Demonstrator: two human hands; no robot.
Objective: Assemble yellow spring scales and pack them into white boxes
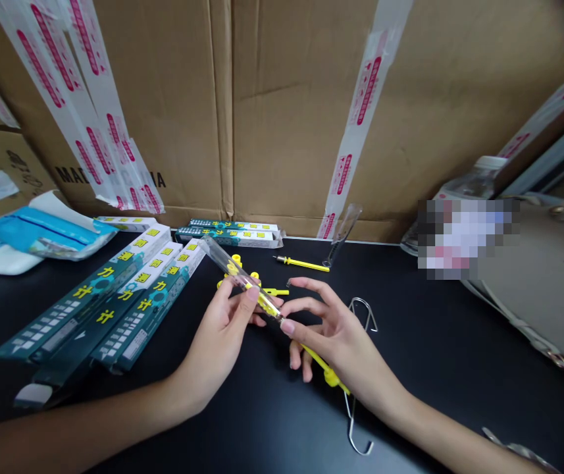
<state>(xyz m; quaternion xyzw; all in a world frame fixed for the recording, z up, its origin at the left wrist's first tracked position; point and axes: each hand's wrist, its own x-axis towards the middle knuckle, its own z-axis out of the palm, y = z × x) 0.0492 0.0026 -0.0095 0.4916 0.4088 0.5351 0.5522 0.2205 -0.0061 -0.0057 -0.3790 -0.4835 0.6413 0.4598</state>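
My left hand (pixel 222 322) is closed around a clear plastic tube (pixel 218 253), held at a slant. Inside the tube's lower end sits a yellow part with what looks like a metal spring. My right hand (pixel 341 329) pinches at that lower end, thumb and forefinger together. From under its palm a yellow rod (pixel 317 359) with a round knob runs down to a wire hook (pixel 355 444); the fingers hide its upper end. Small yellow plastic parts (pixel 237 261) lie behind my left hand. A bent metal hook (pixel 371 315) lies beyond my right wrist.
Dark green printed boxes (pixel 128 286) lie at left, more boxes (pixel 232 235) at the back. A yellow rod (pixel 306 264) and another clear tube (pixel 343 234) are behind my hands. A blue packet (pixel 49 230), a bottle (pixel 482 176), a bag (pixel 541 283) and taped cardboard (pixel 282 131) surround the black table.
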